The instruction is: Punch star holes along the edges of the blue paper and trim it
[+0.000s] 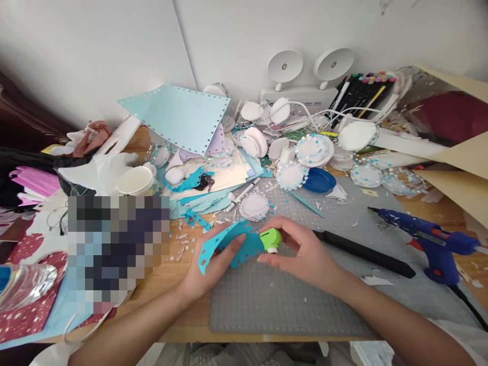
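Observation:
A curled piece of bright blue paper with star-shaped holes along its edges is pinched in my left hand, thumb on top. My right hand has its thumb and fingers around a small green paper punch with a white button facing down. The punch sits at the right edge of the paper. Both hands are above the grey cutting mat. Just beyond them lies a white round paper disc edged with small beads or stars.
A blue glue gun and a black-handled tool lie to the right. Behind are a blue lid, beaded discs, a pale blue punched sheet, markers and a twin-head lamp. A white cup stands left.

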`<state>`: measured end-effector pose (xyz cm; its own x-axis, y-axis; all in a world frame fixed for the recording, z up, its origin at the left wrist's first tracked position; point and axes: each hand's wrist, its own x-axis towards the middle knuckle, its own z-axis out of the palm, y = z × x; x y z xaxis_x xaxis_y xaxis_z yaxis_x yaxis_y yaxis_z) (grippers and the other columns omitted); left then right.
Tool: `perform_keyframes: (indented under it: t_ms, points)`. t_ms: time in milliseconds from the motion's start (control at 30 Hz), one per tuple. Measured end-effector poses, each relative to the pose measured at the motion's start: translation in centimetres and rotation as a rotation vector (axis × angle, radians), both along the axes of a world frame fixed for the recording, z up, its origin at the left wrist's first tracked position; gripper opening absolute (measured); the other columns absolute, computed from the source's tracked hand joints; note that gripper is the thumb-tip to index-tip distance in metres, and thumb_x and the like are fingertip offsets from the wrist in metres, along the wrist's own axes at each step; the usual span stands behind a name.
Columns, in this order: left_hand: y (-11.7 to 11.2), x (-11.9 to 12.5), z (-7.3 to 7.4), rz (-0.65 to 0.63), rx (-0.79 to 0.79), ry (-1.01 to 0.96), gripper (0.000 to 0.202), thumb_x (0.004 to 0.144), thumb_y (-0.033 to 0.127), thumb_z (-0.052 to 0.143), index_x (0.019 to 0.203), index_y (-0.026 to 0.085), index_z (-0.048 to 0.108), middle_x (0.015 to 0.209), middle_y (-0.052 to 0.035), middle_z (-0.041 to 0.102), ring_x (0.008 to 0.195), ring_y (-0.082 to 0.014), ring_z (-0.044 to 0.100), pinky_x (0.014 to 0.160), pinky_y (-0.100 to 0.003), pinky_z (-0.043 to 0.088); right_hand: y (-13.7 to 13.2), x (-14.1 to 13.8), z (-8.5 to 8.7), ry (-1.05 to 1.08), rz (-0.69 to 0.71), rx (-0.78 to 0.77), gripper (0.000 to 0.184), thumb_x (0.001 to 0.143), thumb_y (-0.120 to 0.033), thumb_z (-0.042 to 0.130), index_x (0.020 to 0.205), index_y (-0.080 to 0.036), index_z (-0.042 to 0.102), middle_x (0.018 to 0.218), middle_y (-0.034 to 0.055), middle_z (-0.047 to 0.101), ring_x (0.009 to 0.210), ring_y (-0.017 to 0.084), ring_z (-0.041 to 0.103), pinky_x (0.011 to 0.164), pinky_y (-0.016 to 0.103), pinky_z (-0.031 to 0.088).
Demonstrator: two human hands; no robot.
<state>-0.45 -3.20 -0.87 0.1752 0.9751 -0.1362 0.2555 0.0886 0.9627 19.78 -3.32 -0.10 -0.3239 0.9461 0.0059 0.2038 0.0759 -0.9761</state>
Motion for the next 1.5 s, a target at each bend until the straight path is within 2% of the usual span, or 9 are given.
perform_keyframes:
  t_ms: [233, 400, 600, 900, 1000, 1133, 1267, 1400, 1500]
  points:
    - [-0.05, 0.11, 0.33, -0.088, 0.072, -0.071, 0.013, 0.083, 0.032, 0.064, 0.082, 0.019, 0.065, 0.065, 0.0032, 0.059, 0.058, -0.0107, 0.052, 0.052, -0.018, 0.041, -0.07, -0.07, -0.58, -0.127, -0.015, 0.071, 0.028, 0.073, -0.035, 0.074, 0.090, -0.022, 0.056, 0.088, 0.0028, 0.059, 0.081, 0.018, 0.057, 0.069, 0.029, 0.048]
    - [-0.16, 0.15, 0.10, -0.032, 0.047, -0.044, 0.016, 0.083, 0.034, 0.064, 0.077, 0.019, 0.063, 0.066, 0.0023, 0.059, 0.061, -0.0123, 0.053, 0.054, -0.020, 0.042, -0.15, 0.02, -0.54, -0.143, -0.015, 0.089, 0.030, 0.075, -0.039, 0.073, 0.092, -0.022, 0.055, 0.089, 0.0035, 0.060, 0.081, 0.019, 0.058, 0.070, 0.030, 0.049]
    - [-0.16, 0.34, 0.03, -0.007, 0.022, -0.043, 0.020, 0.082, 0.038, 0.064, 0.075, 0.019, 0.063, 0.065, 0.0015, 0.058, 0.061, -0.0140, 0.053, 0.054, -0.021, 0.043, -0.27, -0.23, -0.52, -0.235, -0.030, 0.281, 0.027, 0.077, -0.035, 0.071, 0.094, -0.023, 0.054, 0.092, 0.0047, 0.061, 0.085, 0.020, 0.058, 0.075, 0.033, 0.047]
    - [0.06, -0.30, 0.32, -0.153, 0.025, -0.061, 0.012, 0.079, 0.024, 0.068, 0.090, 0.022, 0.067, 0.082, 0.0010, 0.069, 0.071, -0.0148, 0.060, 0.061, -0.020, 0.045, -0.24, -0.19, -0.59, -0.303, -0.064, 0.320, 0.024, 0.079, -0.032, 0.069, 0.094, -0.022, 0.053, 0.091, 0.0050, 0.061, 0.085, 0.021, 0.058, 0.071, 0.031, 0.047]
    - [0.04, -0.29, 0.28, -0.139, 0.015, -0.042, 0.010, 0.080, 0.026, 0.067, 0.089, 0.021, 0.067, 0.079, 0.0008, 0.068, 0.068, -0.0146, 0.059, 0.059, -0.020, 0.044, -0.10, -0.22, -0.57, -0.261, -0.049, 0.244, 0.025, 0.077, -0.034, 0.071, 0.092, -0.022, 0.055, 0.088, 0.0039, 0.060, 0.081, 0.019, 0.057, 0.069, 0.030, 0.047]
    - [-0.06, -0.11, 0.16, -0.079, 0.020, -0.012, 0.011, 0.083, 0.031, 0.065, 0.085, 0.021, 0.066, 0.074, 0.0016, 0.066, 0.066, -0.0145, 0.059, 0.058, -0.020, 0.043, -0.09, -0.45, -0.53, -0.119, -0.016, 0.010, 0.034, 0.071, -0.039, 0.075, 0.095, -0.022, 0.059, 0.085, 0.0026, 0.060, 0.075, 0.017, 0.056, 0.067, 0.028, 0.048]
    - [-0.08, -0.34, -0.24, -0.115, 0.037, -0.034, 0.021, 0.074, 0.031, 0.072, 0.091, 0.022, 0.065, 0.081, 0.0009, 0.068, 0.073, -0.0175, 0.061, 0.060, -0.021, 0.045, -0.22, -0.59, -0.47, 0.035, 0.063, -0.186, 0.037, 0.070, -0.040, 0.074, 0.097, -0.020, 0.060, 0.090, 0.0044, 0.062, 0.080, 0.019, 0.058, 0.071, 0.030, 0.050]
    - [-0.02, -0.25, -0.32, -0.098, 0.027, -0.056, 0.020, 0.075, 0.034, 0.072, 0.088, 0.021, 0.066, 0.079, -0.0001, 0.068, 0.072, -0.0183, 0.061, 0.061, -0.022, 0.046, -0.07, -0.55, -0.28, 0.024, 0.055, -0.230, 0.036, 0.070, -0.038, 0.073, 0.098, -0.019, 0.061, 0.091, 0.0052, 0.063, 0.082, 0.019, 0.058, 0.075, 0.032, 0.050]
    - [-0.02, 0.21, -0.17, -0.043, -0.024, -0.076, 0.017, 0.078, 0.036, 0.068, 0.084, 0.021, 0.066, 0.073, 0.0009, 0.065, 0.068, -0.0160, 0.058, 0.059, -0.022, 0.046, 0.02, -0.70, -0.29, 0.107, 0.045, -0.259, 0.034, 0.071, -0.039, 0.073, 0.096, -0.020, 0.061, 0.085, 0.0027, 0.060, 0.077, 0.017, 0.057, 0.070, 0.030, 0.050]
